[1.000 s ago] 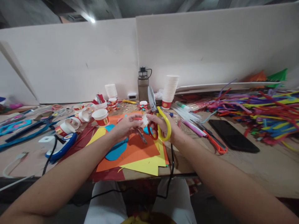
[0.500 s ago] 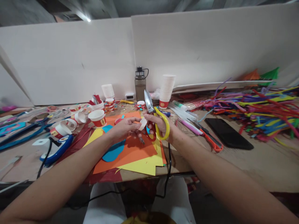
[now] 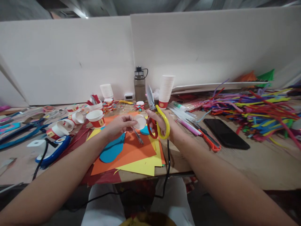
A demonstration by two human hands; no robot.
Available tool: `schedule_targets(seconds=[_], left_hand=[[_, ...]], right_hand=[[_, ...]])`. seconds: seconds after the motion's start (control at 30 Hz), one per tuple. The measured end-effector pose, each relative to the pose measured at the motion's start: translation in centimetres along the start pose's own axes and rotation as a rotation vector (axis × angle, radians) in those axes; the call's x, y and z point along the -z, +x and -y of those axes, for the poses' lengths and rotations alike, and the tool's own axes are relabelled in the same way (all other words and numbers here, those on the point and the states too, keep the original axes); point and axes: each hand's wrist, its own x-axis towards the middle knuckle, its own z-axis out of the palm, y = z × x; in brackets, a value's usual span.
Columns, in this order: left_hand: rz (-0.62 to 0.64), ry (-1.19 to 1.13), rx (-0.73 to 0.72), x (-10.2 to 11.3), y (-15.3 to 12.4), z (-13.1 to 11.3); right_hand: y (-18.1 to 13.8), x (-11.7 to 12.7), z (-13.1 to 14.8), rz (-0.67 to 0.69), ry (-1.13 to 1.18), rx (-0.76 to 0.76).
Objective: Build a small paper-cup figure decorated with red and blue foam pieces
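My left hand [image 3: 124,124] pinches a small round white piece [image 3: 140,122], like the bottom of a paper cup, by its left edge. A pair of scissors [image 3: 150,99] with one yellow and one red handle loop is held in my right hand [image 3: 163,122]. Its blades point up and away from me, apart from the white piece. Below both hands lie orange paper [image 3: 138,152], yellow paper [image 3: 141,168] and a blue paper shape [image 3: 112,151]. A thin greyish item [image 3: 138,137] shows under my left hand; its kind is unclear.
A paper cup [image 3: 95,118] stands left of the paper, with cut cups [image 3: 57,130] beyond. Behind are a water bottle [image 3: 139,84] and a cup stack [image 3: 167,89]. To the right lie a black phone [image 3: 225,133], a red-handled cutter [image 3: 213,142] and pipe cleaners [image 3: 256,110].
The white piece has turned in my left hand from nearly edge-on to showing its round face. My left hand has shifted slightly left, away from the right hand, which keeps the scissors.
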Motion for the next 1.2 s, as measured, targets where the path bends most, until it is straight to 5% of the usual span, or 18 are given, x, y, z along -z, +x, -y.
schedule_targets(seconds=[0.27, 0.53, 0.73, 1.2], left_hand=[[-0.190, -0.084, -0.049, 2.1, 0.7, -0.8], [-0.338, -0.164, -0.067, 4.6, 1.5, -0.9], [-0.326, -0.202, -0.052, 5.3, 1.6, -1.1], [-0.329, -0.219, -0.061, 5.6, 2.0, -0.7]], right_hand=[[0.1, 1.0, 1.1, -0.128, -0.136, 0.029], [-0.6, 3.6, 0.3, -0.123, -0.935, 0.234], [-3.4, 5.3, 1.2, -0.072, -1.310, 0.144], [-5.0, 6.9, 0.9, 0.124, -1.560, 0.031]])
